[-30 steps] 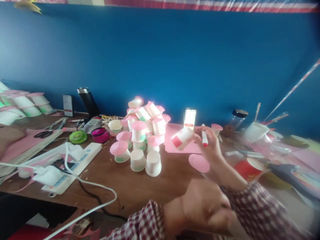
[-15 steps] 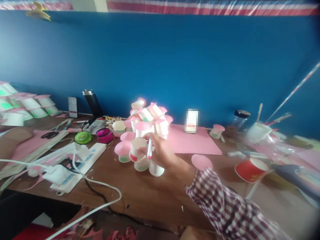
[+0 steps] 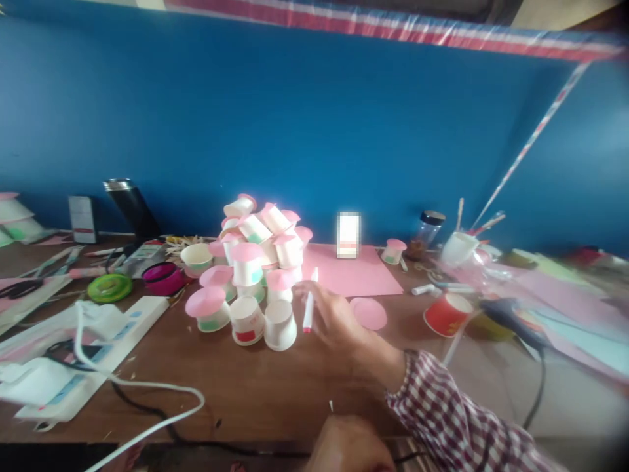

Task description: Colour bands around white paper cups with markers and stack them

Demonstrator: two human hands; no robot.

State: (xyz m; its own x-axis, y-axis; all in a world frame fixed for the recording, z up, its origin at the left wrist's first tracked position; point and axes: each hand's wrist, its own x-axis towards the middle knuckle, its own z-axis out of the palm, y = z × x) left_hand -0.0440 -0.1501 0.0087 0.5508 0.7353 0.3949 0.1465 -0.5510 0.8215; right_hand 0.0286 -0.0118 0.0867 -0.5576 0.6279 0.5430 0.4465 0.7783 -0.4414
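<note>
My right hand hovers just right of a pile of small white paper cups with pink paper lids. Its fingers are closed on a white marker with a red tip, held upright. A white cup with a red band stands at the front of the pile, a little left of the hand and apart from it. A pink paper disc lies on the brown table right of the hand. My left hand shows only partly at the bottom edge, its fingers hidden.
A pink sheet lies behind the hand. A red cup and a glue gun lie to the right. A power strip with a white cable, green tape and a magenta roll sit left.
My right hand carried the red-banded cup left to the pile, set it down at the front and drew back a little, still holding the marker. My left hand dropped to the bottom edge.
</note>
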